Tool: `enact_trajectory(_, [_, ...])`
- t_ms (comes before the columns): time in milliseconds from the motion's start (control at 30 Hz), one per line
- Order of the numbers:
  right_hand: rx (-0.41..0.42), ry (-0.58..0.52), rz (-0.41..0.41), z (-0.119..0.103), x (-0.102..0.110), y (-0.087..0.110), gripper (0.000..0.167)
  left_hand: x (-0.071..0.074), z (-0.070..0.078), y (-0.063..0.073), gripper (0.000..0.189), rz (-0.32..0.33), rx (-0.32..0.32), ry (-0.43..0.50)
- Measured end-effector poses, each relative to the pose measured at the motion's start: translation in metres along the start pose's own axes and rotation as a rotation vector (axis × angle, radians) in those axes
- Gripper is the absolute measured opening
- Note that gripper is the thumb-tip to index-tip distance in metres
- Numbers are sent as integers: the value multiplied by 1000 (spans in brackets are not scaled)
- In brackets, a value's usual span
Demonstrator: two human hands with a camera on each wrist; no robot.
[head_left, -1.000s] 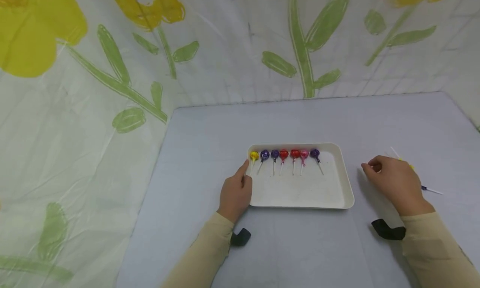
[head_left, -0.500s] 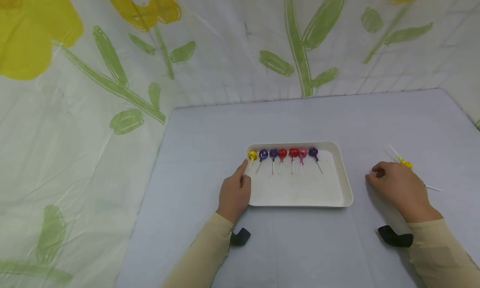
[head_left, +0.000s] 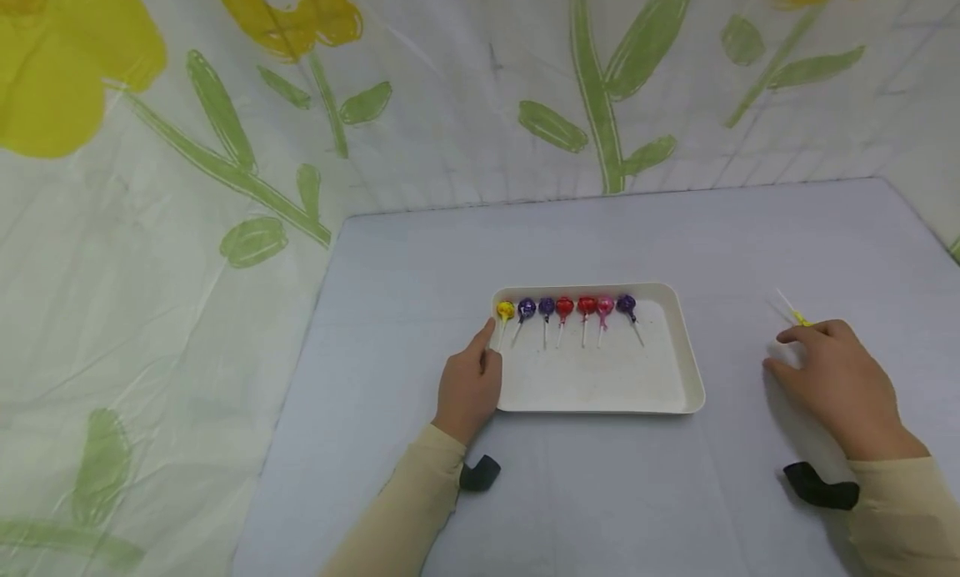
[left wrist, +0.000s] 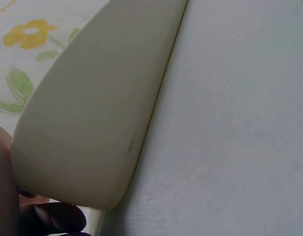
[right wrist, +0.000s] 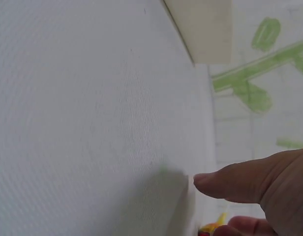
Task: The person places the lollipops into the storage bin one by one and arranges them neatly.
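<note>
A shallow white tray (head_left: 592, 385) holds several wrapped lollipops in a row along its far side. From the left come a yellow lollipop (head_left: 506, 311), purple ones, two red ones, a pink lollipop (head_left: 605, 305) and another purple lollipop (head_left: 626, 303). My left hand (head_left: 469, 389) grips the tray's left edge, thumb at the rim and curled fingers at the outer side in the left wrist view. To the tray's right, my right hand (head_left: 843, 385) hovers low over the table, thumb and index finger apart. Just beyond its fingers lies a yellow lollipop (head_left: 801, 318), its head partly hidden.
A pale cloth covers the table (head_left: 592, 494). Behind it and along the left hangs a white sheet (head_left: 450, 127) printted with yellow flowers and green stems. Each wrist wears a black strap mount, the right mount (head_left: 821, 487) close above the table.
My right hand has moved right and toward me, away from the tray, and its thumb and index finger have spread. It now covers the purple lollipop's stick. The left hand stays at the tray.
</note>
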State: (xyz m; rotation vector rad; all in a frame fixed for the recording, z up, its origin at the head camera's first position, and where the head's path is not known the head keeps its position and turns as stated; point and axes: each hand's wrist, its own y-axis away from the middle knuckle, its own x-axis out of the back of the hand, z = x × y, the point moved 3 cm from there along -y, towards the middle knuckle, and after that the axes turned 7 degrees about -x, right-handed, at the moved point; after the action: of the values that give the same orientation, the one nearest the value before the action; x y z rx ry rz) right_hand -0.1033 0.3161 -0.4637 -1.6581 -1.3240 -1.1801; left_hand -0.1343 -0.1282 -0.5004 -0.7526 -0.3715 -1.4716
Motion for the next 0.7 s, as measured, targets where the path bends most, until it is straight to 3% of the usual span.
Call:
enact_trajectory(267, [-87,26,-10,16,4,3,48,-1,-1,-1,52,7,-9,0])
enact_trajectory(700, [-139,115,-91,33,4,-4,48,-1,-1,0,52,7,-8,-3])
